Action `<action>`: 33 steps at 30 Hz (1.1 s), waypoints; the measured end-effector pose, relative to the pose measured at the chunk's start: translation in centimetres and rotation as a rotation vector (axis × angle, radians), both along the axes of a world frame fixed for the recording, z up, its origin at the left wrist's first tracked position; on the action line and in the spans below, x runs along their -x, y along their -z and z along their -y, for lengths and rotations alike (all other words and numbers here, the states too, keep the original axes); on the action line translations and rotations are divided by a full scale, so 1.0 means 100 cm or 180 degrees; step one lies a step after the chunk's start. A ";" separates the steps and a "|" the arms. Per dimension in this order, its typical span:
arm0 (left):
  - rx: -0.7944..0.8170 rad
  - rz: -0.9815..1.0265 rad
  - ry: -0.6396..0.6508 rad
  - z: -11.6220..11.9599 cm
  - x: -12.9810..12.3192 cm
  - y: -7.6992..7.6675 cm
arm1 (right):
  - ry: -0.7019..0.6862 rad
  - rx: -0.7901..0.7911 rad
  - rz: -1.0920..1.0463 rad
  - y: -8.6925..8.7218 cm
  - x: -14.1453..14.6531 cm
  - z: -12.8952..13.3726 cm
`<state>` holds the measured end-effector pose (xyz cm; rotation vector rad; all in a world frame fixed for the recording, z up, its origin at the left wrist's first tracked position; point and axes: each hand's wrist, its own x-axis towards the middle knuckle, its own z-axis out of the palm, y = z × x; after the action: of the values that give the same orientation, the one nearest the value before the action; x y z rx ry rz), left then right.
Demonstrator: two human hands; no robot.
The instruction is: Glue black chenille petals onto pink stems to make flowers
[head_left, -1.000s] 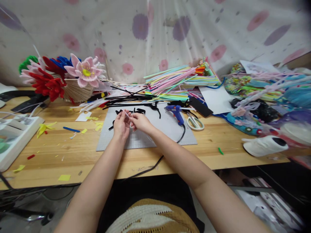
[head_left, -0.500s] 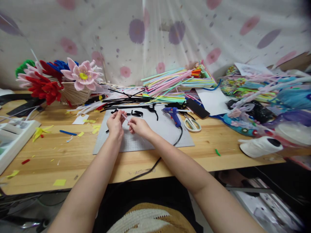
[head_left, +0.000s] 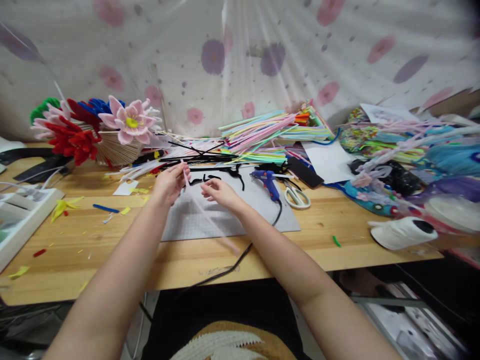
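Over the grey cutting mat [head_left: 176, 227], my left hand [head_left: 170, 182] pinches one end of a pale pink pipe cleaner [head_left: 204, 215]. Its loose length slants down to the right, blurred, past the mat's front edge. My right hand [head_left: 221, 194] is just right of it, fingers loosely curled and apart, with nothing visible in them. Behind both hands, black pipe-cleaner pieces [head_left: 236, 172] lie on the mat. A blue glue gun [head_left: 268, 182] rests at the mat's right side, close to white-handled scissors [head_left: 298, 196].
Bundles of coloured pipe cleaners [head_left: 262, 130] fill the back of the table. Pipe-cleaner flowers [head_left: 131, 122] stand at the back left, a white power strip [head_left: 30, 215] at the left edge. A thread cone [head_left: 403, 232] lies right. The glue gun's black cable [head_left: 232, 267] crosses the front edge.
My right hand has come off the pink pipe cleaner, which both hands held before. The strip now hangs out from my left hand toward the lower right.
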<state>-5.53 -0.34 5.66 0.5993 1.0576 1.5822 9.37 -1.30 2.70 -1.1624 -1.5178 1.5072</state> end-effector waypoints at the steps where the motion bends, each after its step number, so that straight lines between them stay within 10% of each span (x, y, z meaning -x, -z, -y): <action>1: 0.0122 -0.0102 0.0428 0.000 0.006 -0.006 | 0.0060 0.0107 -0.0093 -0.005 -0.005 -0.001; 6: 0.0207 -0.1011 0.1884 0.012 0.011 -0.016 | -0.0153 0.1250 -0.1182 -0.008 -0.013 -0.005; 18: -0.0472 -0.2466 0.2453 0.033 -0.012 -0.008 | -0.0112 0.1411 -0.2763 0.001 -0.008 -0.004; 33: -0.0556 -0.2561 0.1898 0.030 -0.019 -0.007 | -0.0226 0.0982 -0.2907 0.003 -0.005 -0.003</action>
<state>-3.58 -3.31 6.36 1.5907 1.1517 0.8995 9.90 -0.97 2.40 -0.4227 -0.7206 1.9775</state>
